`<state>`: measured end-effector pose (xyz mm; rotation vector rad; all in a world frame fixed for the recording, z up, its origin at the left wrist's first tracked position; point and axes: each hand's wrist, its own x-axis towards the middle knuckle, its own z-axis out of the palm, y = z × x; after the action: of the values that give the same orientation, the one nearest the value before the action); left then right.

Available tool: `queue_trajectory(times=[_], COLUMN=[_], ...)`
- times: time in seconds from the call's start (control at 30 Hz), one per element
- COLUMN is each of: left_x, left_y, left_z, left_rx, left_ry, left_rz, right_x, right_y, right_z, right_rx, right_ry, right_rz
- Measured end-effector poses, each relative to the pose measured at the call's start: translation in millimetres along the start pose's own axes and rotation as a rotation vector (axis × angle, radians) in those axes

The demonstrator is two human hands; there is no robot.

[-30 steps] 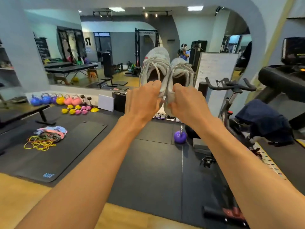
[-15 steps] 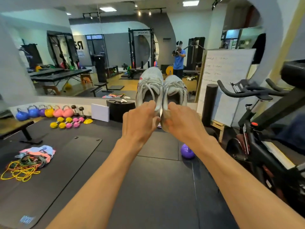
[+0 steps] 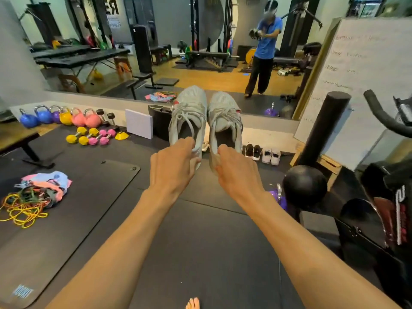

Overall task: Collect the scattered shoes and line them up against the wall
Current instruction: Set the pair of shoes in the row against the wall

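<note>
The left hand pinches the heel of a grey knit lace-up sneaker and the right hand pinches its matching grey sneaker, held side by side in the air. Beyond, 2 pairs, black shoes and white shoes, stand against the wall.
</note>
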<state>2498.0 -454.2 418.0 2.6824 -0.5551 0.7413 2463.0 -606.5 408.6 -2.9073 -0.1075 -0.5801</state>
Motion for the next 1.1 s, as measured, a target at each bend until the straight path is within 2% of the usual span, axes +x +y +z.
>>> queue_trajectory(times=[0.23, 0.5, 0.6, 0.8, 1.1], left_x=[121, 256, 305, 401, 524], left_y=[-64, -96, -104, -123, -193], left_z=[133, 257, 307, 389, 518], left_rx=[-0.066, -0.088, -0.077, -0.057, -0.011], left_ry=[-0.145, -0.283, -0.322, -0.403, -0.548], left_rz=[-0.026, 0.024, 0.012, -0.026, -0.035], right_x=[135, 266, 314, 418, 573], right_y=[53, 132, 164, 225, 273], right_z=[101, 179, 213, 278, 371], right_rx=[-0.023, 0.017, 0.048, 0.039, 0.122], right_ry=[-0.091, -0.193, -0.198, -0.335, -0.468], right_rz=[0.140, 0.274, 0.290, 0.303, 0.341])
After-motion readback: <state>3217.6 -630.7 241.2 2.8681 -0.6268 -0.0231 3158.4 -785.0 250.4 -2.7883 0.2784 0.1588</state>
